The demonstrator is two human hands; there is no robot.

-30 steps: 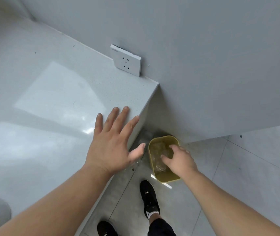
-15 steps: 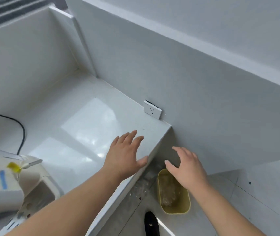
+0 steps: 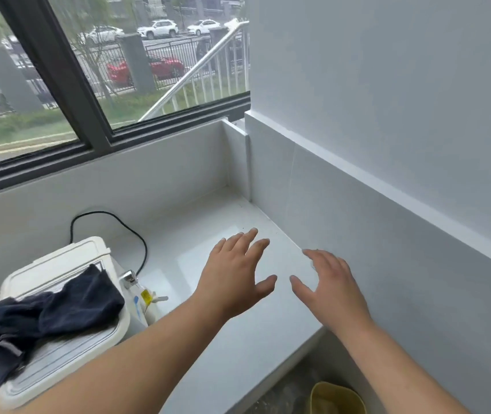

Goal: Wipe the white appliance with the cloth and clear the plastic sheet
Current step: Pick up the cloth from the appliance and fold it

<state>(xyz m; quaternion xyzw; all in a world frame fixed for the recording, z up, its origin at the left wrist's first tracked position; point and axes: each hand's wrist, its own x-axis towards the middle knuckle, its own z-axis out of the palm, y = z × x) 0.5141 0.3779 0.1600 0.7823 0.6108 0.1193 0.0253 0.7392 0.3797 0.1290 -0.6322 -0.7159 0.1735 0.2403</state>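
The white appliance [image 3: 59, 264] sits on the counter at the lower left, with a dark navy cloth [image 3: 50, 312] crumpled on its lid. My left hand [image 3: 235, 279] hovers open above the white counter [image 3: 238, 354], right of the appliance, fingers spread and holding nothing. My right hand [image 3: 330, 288] is open too, beside the left one and close to the wall. A yellow bin [image 3: 336, 398] stands on the floor at the bottom edge, below my right forearm; its contents are hidden here. No plastic sheet shows in this view.
A black cord [image 3: 124, 231] loops from the appliance along the back wall. A metal spout [image 3: 129, 277] and a yellow tag sit on the appliance's right side. The window [image 3: 104, 70] runs behind the counter. The counter ends at the right by the wall.
My view has lifted from the bin and floor up to the counter and window. My right hand rose out of the yellow bin to counter height; the left hand came up off the counter.
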